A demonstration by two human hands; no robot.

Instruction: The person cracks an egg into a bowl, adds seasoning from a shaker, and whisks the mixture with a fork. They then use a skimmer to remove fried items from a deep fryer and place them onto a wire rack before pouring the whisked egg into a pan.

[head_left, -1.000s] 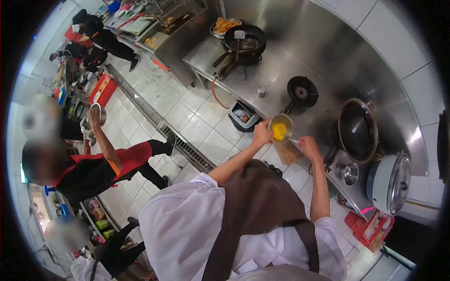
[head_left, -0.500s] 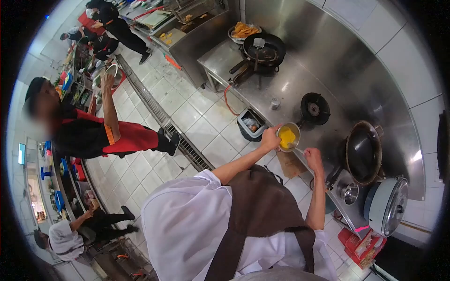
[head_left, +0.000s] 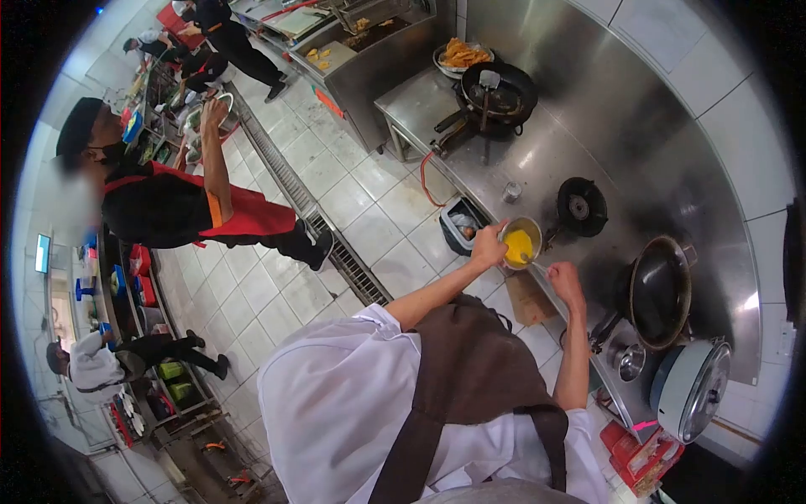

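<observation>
My left hand (head_left: 487, 246) is closed on the rim of a small metal bowl (head_left: 535, 233) with yellow liquid (head_left: 515, 244) in it, perhaps beaten egg. My right hand (head_left: 564, 282) grips the handle end of a spoon (head_left: 525, 258), whose head dips into the liquid. Both hands are in front of the steel counter's edge. Just beyond the bowl stands a small burner (head_left: 580, 207). To the right of my right hand a dark wok (head_left: 660, 290) lies tilted on the counter.
A frying pan (head_left: 508, 92) with a spatula (head_left: 489, 80) sits farther back, beside a bowl of fried food (head_left: 465, 54). A metal bowl (head_left: 628, 362) and large lidded pot (head_left: 693, 391) stand at right. A bin (head_left: 461, 225) is below the counter. Co-workers, one in a red apron (head_left: 252, 204), stand left.
The spoon's head now shows in the yellow liquid, and my right hand has shifted slightly. The view has swung a little. At lower left, a co-worker in white has moved.
</observation>
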